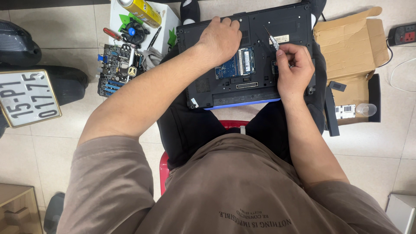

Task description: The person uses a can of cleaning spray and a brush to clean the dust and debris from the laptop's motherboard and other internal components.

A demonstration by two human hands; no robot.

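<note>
Tiled floor [381, 143], person sits on red stool [164, 167]. Black laptop [260, 86] lies bottom-up on lap, memory bay open. Left hand [221, 41] flat, presses far left of case. Right hand [294, 69] pinches small screwdriver [272, 40], tip on far right area. Step seems screw work; next needs tip seated straight, steady case.

The person wears a loose taupe short-sleeved T-shirt [242, 186] with small dark chest lettering, black trousers [190, 130], forearms bare.
</note>
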